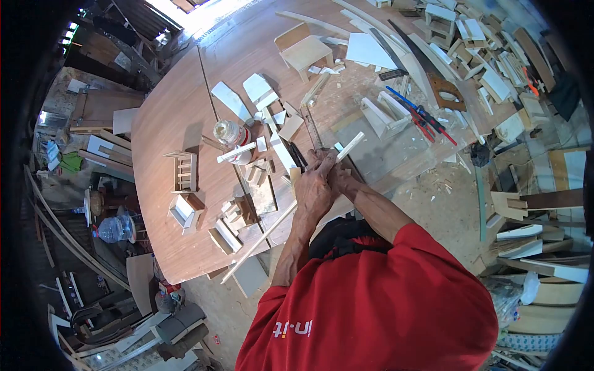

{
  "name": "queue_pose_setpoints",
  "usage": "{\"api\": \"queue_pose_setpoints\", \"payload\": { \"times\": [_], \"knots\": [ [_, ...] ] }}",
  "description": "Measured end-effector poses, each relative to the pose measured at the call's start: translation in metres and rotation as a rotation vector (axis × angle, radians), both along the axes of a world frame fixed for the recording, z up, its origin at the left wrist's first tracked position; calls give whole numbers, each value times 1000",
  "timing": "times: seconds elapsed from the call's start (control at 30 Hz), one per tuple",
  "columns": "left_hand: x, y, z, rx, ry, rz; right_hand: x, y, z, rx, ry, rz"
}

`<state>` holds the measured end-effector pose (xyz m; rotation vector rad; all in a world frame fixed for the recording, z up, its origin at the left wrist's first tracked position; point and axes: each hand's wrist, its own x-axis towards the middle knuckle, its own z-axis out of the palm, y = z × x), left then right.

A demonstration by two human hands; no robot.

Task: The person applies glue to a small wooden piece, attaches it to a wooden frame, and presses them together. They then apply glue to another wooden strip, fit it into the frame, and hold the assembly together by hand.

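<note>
A long thin wooden strip [258,245] slants from below the table's front edge, under my left wrist, to a pale end beyond my fingers. My left hand [314,188] is closed with its fingers bent over the strip. Close against it, my right hand [339,177] is also closed around the strip, its fingers partly hidden by the left. A metal ruler [313,128] lies just past my fingertips. Beside my left hand are dark slim tools [297,156], too small to name, and a white-faced board piece [283,152].
The wooden table [167,123] carries a glue jar [230,132], a small wooden chair [303,51], little slatted pieces [184,172] and offcuts. To the right lie a handsaw [447,94], red-and-blue clamps [424,117] and a white-sided wooden piece [385,117]. Scrap wood [495,80] is heaped beyond.
</note>
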<state>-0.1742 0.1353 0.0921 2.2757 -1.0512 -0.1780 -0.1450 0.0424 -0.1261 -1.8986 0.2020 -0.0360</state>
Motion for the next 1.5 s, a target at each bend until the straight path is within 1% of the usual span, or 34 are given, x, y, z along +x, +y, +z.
{"api": "queue_pose_setpoints", "payload": {
  "times": [0.03, 0.07, 0.1, 0.13, 0.17, 0.23, 0.37, 0.43, 0.57, 0.63, 0.67, 0.7, 0.73, 0.77, 0.8, 0.83, 0.87, 0.93, 0.97, 1.0, 1.07, 1.13, 1.17, 1.23, 1.3, 1.37, 1.4, 1.43, 1.5],
  "knots": [
    [0, 2, -1, -67, -40, -13, 0, -2, 16, -130, 215, 104],
    [0, 3, -1, -70, -40, -16, -4, 0, 34, -134, 215, 100],
    [0, 5, -1, -76, -44, -23, -10, 4, 53, -438, 178, 77],
    [0, 7, 0, -81, -48, -31, -12, 9, 60, -741, 139, 52],
    [1, 8, 0, -83, -50, -33, -8, 10, 67, -743, 138, 49],
    [1, 11, 1, -80, -59, -48, -1, 13, 71, -918, 179, 79],
    [0, 15, -1, -100, 9, -41, -1, 17, 81, -881, 163, 89],
    [0, 16, 0, -98, 20, -51, -1, 16, 81, -800, 257, -49],
    [0, 18, -3, -59, 21, -62, 6, 18, 65, -845, 210, -94],
    [-2, 17, 1, -117, -6, -45, 12, 17, 57, -917, 335, -26],
    [-2, 16, 0, -119, -5, -49, 7, 12, 52, -919, 337, -30],
    [-2, 15, -1, -96, 2, -48, -5, 4, 42, -696, 84, -57],
    [-2, 14, -1, -73, 9, -48, -16, -3, 46, -468, -163, -83],
    [-3, 12, -1, -74, 10, -52, -27, -9, 51, -470, -162, -88],
    [-3, 9, 0, -77, 18, -64, -42, -17, 84, -208, -204, -105],
    [-5, 6, 1, -78, 27, -75, -55, -23, 103, 56, -244, -122],
    [-7, 3, 1, -79, 29, -80, -67, -30, 102, 55, -242, -127],
    [-12, -4, 2, -46, 32, -51, -94, -46, 103, 18, 304, -147],
    [-14, -9, 1, -44, 31, -48, -118, -53, 108, 36, 156, -151],
    [-16, -12, -1, -44, 18, -49, -143, -60, 127, 56, 8, -152],
    [-21, -19, -3, -39, 0, -46, -185, -77, 138, 132, 56, -195],
    [-25, -28, -6, -62, 39, -86, -224, -94, 153, 445, 149, -313],
    [-29, -33, -8, -59, 39, -95, -240, -102, 156, 449, 147, -321],
    [-33, -44, -17, -12, 55, -101, -265, -119, 158, 605, -64, -389],
    [-36, -56, -34, 12, 76, -138, -277, -137, 149, 568, -88, -454],
    [-41, -67, -45, 2, -60, -151, -281, -156, 135, 278, -167, -545],
    [-43, -72, -47, 60, -21, -134, -279, -163, 138, 308, -136, -613],
    [-44, -76, -50, 61, -20, -133, -276, -167, 139, 309, -134, -612],
    [-42, -87, -58, 7, -97, -139, -269, -180, 143, 385, -111, -790]
  ]
}}
